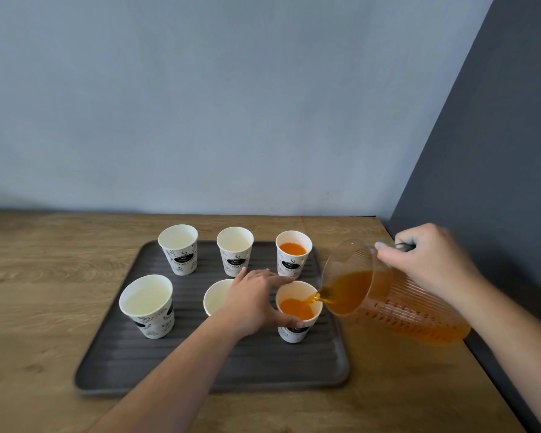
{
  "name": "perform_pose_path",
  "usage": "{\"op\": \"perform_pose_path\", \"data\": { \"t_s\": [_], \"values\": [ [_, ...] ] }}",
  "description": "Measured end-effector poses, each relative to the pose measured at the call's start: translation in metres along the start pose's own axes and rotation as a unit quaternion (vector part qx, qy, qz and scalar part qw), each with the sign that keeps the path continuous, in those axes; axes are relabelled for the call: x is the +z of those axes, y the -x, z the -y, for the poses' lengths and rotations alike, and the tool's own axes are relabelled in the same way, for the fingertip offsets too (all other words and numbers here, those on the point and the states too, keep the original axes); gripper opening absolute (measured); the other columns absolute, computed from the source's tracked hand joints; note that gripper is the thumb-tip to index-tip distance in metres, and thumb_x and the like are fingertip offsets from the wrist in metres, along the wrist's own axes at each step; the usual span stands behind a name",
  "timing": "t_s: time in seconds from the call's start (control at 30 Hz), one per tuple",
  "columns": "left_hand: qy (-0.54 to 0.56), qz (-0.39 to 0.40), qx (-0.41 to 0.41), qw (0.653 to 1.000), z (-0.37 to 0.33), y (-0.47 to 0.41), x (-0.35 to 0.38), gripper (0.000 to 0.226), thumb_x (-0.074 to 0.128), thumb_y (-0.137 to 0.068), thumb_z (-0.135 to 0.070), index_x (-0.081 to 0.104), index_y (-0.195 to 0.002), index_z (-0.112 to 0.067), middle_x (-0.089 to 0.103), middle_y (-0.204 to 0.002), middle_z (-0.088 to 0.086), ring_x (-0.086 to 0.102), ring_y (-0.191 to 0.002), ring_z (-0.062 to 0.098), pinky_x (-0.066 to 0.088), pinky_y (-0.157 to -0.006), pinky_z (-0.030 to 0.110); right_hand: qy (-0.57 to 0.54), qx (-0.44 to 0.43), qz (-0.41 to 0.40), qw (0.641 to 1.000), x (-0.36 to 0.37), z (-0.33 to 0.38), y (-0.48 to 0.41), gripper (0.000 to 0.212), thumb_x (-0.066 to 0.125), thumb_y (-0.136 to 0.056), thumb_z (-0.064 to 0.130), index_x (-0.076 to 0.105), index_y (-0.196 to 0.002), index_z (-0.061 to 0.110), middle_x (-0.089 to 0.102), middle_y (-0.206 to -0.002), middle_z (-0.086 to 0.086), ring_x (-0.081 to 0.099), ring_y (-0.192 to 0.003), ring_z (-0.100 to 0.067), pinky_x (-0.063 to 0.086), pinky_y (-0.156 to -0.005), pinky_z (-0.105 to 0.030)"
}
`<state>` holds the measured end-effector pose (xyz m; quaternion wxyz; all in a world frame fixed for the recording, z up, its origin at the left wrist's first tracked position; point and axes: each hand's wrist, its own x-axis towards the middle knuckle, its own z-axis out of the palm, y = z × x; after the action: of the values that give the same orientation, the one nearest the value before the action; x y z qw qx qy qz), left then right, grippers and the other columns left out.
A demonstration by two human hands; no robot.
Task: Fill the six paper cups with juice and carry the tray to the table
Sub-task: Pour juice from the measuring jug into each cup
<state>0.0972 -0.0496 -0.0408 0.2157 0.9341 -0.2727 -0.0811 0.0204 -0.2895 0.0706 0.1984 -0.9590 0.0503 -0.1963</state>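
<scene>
Juice poured from pitcher (397, 303), gripped by right hand (431, 260), into front-right cup (298, 310), steadied by left hand (256, 303). Second of six filling; front-middle cup (215, 296) likely next.

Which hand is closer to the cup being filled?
Left. The left hand wraps that cup; the right hand is off to its right, holding the jug.

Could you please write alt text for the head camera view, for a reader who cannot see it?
The right hand tilts a clear pitcher, pouring orange juice into the near-right paper cup, which the left hand steadies. Six cups stand on a dark tray on a wooden counter; the far-right cup already holds juice, the other four look empty.
</scene>
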Motion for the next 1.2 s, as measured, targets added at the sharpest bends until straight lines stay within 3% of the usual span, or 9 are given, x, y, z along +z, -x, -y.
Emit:
{"op": "perform_pose_path", "data": {
  "t_s": [0.7,0.8,0.97,1.1,1.2],
  "values": [
    [0.016,-0.006,0.003,1.000,-0.001,0.002,-0.001,0.087,0.074,-0.060,-0.065,0.042,-0.137,-0.042,0.044,-0.145,-0.008,0.026,-0.141,0.010,0.009,-0.120,0.038,-0.016,0.011,-0.006,1.000,0.005,-0.003,0.002,0.055,0.067,-0.080,0.032,0.030,-0.043,0.017,0.026,-0.041,0.003,0.032,-0.042,-0.015,0.032,-0.050,-0.027],
    [0.013,-0.006,0.005,1.000,0.000,0.002,-0.001,0.087,0.074,-0.059,-0.066,0.043,-0.137,-0.042,0.045,-0.143,-0.009,0.029,-0.139,0.010,0.010,-0.120,0.038,-0.046,0.041,-0.011,0.998,0.010,-0.011,0.003,0.055,0.066,-0.080,0.035,0.029,-0.043,0.017,0.028,-0.041,0.001,0.033,-0.043,-0.017,0.032,-0.051,-0.030],
    [0.000,-0.003,0.013,1.000,-0.001,0.003,-0.003,0.089,0.072,-0.060,-0.068,0.040,-0.139,-0.040,0.043,-0.146,-0.010,0.023,-0.143,0.010,0.004,-0.120,0.040,-0.112,0.098,-0.030,0.988,0.015,-0.019,0.007,0.052,0.063,-0.086,0.028,0.039,-0.042,0.011,0.029,-0.029,0.005,0.031,-0.029,-0.009,0.028,-0.048,-0.021],
    [-0.003,-0.007,0.016,1.000,-0.002,0.005,-0.005,0.100,0.070,-0.060,-0.070,0.028,-0.145,-0.038,0.036,-0.151,-0.009,0.016,-0.146,0.010,0.000,-0.120,0.041,-0.143,0.130,-0.059,0.979,0.014,-0.023,0.010,0.054,0.064,-0.085,0.026,0.040,-0.038,0.015,0.026,-0.035,0.005,0.030,-0.039,-0.017,0.026,-0.051,-0.026],
    [0.005,-0.029,0.019,0.999,0.000,0.009,-0.010,0.104,0.072,-0.057,-0.069,0.027,-0.145,-0.037,0.037,-0.149,-0.009,0.020,-0.144,0.012,0.006,-0.120,0.036,-0.159,0.142,-0.071,0.975,0.008,-0.022,0.010,0.053,0.063,-0.084,0.028,0.043,-0.038,0.013,0.029,-0.040,-0.003,0.033,-0.042,-0.020,0.028,-0.050,-0.029]
  ]
}}
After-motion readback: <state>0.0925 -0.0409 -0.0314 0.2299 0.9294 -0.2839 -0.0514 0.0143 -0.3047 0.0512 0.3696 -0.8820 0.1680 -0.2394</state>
